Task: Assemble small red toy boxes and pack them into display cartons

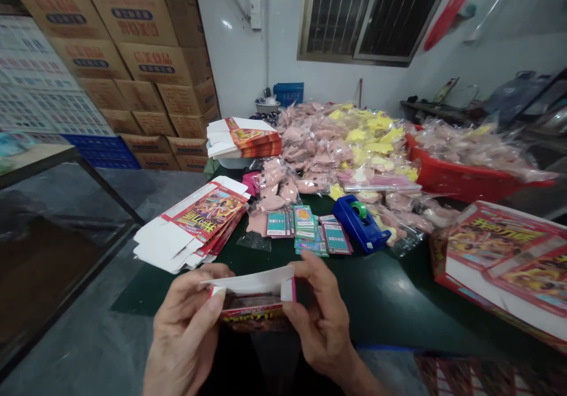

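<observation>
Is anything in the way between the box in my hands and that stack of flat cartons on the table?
Nothing visible. Only the dark table lies between the box, held by your left hand and right hand, and the flat cartons.

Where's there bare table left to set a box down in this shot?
Bare dark tabletop lies between the right hand and the printed boxes, below the blue tape dispenser. A smaller patch lies between the flat cartons and the left hand. It is crowded farther back, with bagged pink pieces and cards.
</observation>
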`<state>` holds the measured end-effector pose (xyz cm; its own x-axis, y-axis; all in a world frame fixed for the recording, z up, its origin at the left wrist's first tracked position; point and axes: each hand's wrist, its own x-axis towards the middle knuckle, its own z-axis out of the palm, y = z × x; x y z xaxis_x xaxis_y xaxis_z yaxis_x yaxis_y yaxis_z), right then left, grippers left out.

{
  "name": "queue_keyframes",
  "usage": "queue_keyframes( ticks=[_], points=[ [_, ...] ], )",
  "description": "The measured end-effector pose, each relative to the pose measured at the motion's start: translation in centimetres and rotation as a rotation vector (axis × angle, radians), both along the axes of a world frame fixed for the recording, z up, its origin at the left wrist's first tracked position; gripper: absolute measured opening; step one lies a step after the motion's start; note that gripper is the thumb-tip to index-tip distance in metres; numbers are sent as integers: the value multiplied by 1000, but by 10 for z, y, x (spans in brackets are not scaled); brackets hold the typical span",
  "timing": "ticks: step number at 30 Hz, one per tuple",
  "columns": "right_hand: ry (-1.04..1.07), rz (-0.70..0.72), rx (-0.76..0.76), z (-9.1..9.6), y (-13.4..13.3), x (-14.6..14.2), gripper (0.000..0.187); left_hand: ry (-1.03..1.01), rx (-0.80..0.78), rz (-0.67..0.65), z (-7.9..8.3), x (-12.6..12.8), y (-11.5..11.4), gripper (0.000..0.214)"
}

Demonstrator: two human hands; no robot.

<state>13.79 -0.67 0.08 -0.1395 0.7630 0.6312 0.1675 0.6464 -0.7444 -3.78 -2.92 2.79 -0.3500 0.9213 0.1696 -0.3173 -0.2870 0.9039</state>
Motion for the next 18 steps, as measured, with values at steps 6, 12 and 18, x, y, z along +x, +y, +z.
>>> queue_keyframes(
  ticks=[6, 12, 18],
  points=[
    [28, 120, -39, 8, 10, 20, 17, 180, 292, -103, -9, 12, 13, 10],
    [-46, 123, -10, 11, 0, 27, 29, 145, 211, -218, -8, 10, 4, 14],
    [-85, 9, -13, 19, -2, 25, 21, 584, 195, -165, 5, 1, 7, 9]
  ],
)
